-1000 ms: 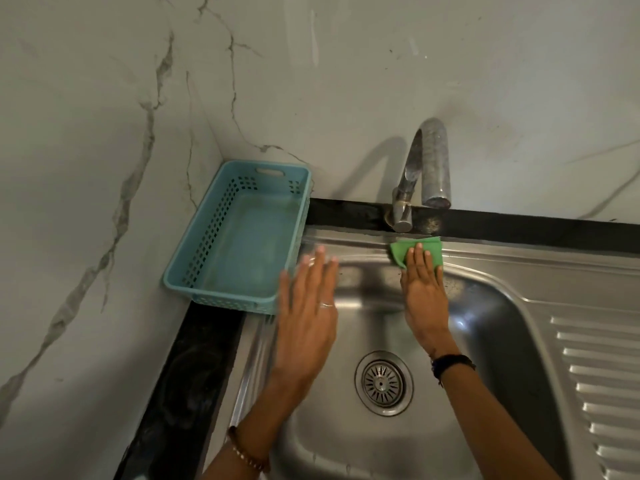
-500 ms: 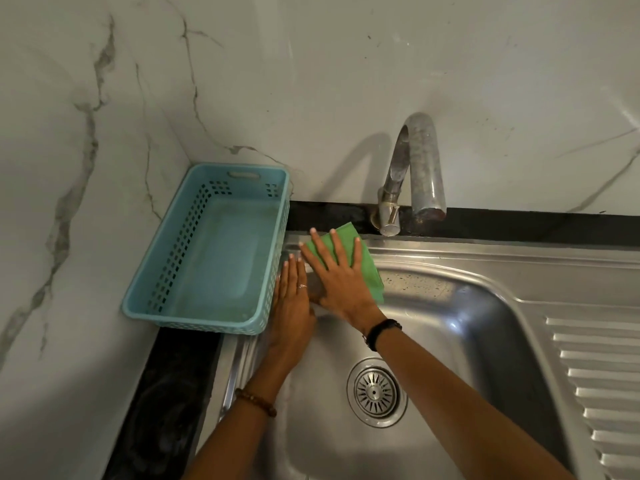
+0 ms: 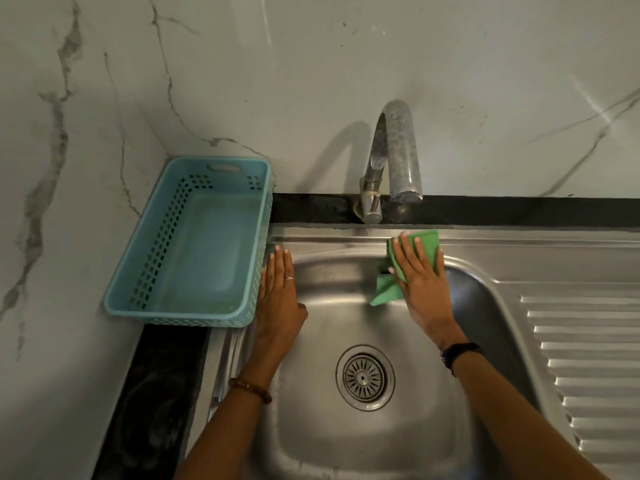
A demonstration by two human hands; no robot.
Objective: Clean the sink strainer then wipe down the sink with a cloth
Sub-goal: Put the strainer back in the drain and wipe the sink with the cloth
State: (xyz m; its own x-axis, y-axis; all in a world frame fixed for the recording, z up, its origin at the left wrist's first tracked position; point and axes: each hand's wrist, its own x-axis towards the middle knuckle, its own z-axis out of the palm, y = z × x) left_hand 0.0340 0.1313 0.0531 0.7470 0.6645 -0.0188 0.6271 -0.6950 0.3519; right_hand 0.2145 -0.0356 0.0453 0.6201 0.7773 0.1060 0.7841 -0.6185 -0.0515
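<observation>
**At the sink's back rim: cloth pressed flat, strainer seated**

Against the back rim of the steel sink (image 3: 519, 252), just below the tap: green cloth (image 3: 427, 242), pinned flat under the right hand (image 3: 420, 282). Fingers straight and spread over the cloth, nothing curled or pinched; one loose corner of cloth hanging down the basin's back wall. Dark band on that wrist.

At the basin's left rim: left hand (image 3: 277, 299), fingers straight and together, palm laid flat on the steel, holding nothing. Ring on one finger, beaded bracelet on the wrist.

Down in the basin floor, between the two forearms and well apart from the cloth: round strainer (image 3: 364, 376), seated in the drain.

Behind the cloth: curved metal tap (image 3: 398, 154) rising from a black counter strip (image 3: 519, 211). Left of the sink, touching its corner: light blue perforated basket (image 3: 145, 265) in the wall corner. Right of the basin: ribbed draining board (image 3: 588, 358). Around it all: grey-veined marble wall (image 3: 311, 64).

No brand, label or writing legible anywhere.
</observation>
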